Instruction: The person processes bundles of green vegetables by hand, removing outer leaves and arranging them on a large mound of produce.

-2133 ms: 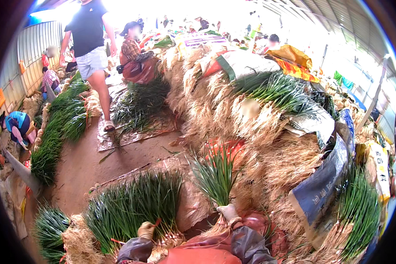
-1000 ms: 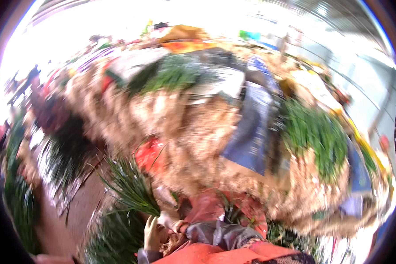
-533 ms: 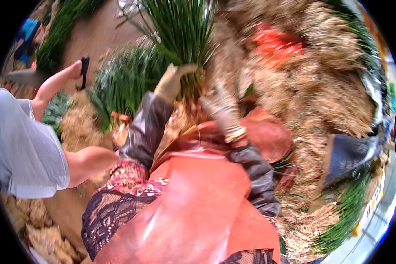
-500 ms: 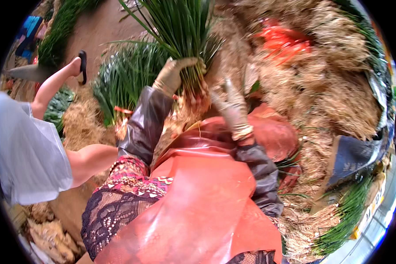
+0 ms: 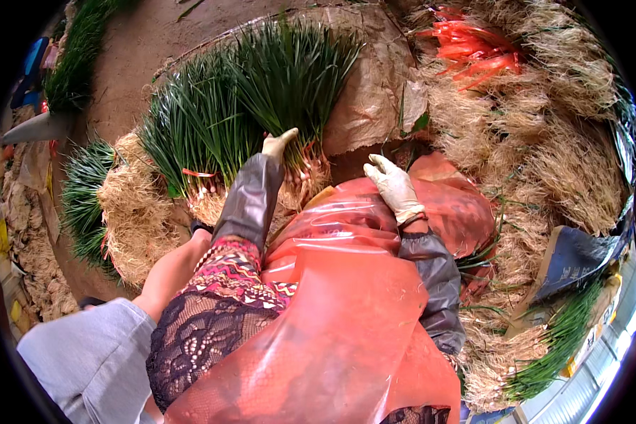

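My left hand (image 5: 278,144), in a pale glove, is at the left side of a bunch of scallions (image 5: 305,159), just above its whitish root ends. Its thumb lies over the stalks and the other fingers are hidden among the leaves. This bunch stands close against a row of scallion bunches (image 5: 194,116), leaves away from me. A red tie (image 5: 198,172) circles the stalks of one bunch to the left. Over my apron-covered lap, my gloved right hand (image 5: 394,185) is open, fingers apart, holding nothing.
A heap of scallions with tan roots (image 5: 537,152) fills the right side, with red plastic strips (image 5: 473,46) on top. Brown sheeting (image 5: 374,92) lies beyond the row. More bunches (image 5: 88,191) are at left, near another person's bare leg (image 5: 173,272). My red apron (image 5: 346,297) covers my lap.
The scallion bunch in my left hand has come down beside the row. My right hand has moved slightly right, away from the roots. The other person has shifted, the raised leg now lower.
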A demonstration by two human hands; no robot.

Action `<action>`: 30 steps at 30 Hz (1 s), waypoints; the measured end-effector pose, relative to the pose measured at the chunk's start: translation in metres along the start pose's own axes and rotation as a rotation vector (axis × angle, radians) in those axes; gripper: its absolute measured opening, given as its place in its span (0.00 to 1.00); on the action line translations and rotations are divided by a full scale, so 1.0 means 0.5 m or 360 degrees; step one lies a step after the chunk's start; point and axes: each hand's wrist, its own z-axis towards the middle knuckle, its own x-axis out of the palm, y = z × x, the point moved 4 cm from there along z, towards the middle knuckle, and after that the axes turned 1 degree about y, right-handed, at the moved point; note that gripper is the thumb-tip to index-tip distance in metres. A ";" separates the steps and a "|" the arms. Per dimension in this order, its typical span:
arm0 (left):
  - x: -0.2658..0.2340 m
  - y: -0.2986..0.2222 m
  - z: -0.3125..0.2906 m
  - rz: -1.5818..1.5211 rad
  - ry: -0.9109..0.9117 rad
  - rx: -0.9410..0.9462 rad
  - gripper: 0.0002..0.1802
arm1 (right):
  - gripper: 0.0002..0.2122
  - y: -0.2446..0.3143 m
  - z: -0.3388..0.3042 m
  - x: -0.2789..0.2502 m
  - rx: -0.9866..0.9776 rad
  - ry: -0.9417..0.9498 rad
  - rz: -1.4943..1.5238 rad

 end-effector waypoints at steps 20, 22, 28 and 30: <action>-0.149 -0.064 -0.033 0.3232 0.0679 0.0786 0.13 | 0.26 0.003 -0.001 -0.003 -0.0038 0.0014 -0.0177; -0.135 -0.143 -0.081 0.2790 0.0709 0.0606 0.12 | 0.26 0.004 0.003 -0.006 -0.0021 0.0011 -0.0252; -0.197 -0.221 -0.183 0.0526 0.0517 0.0089 0.13 | 0.25 0.022 -0.011 -0.010 -0.0087 0.0015 -0.0163; -0.185 -0.221 -0.207 0.0221 0.0506 0.0151 0.16 | 0.26 0.013 0.004 -0.014 -0.0171 -0.0006 -0.0029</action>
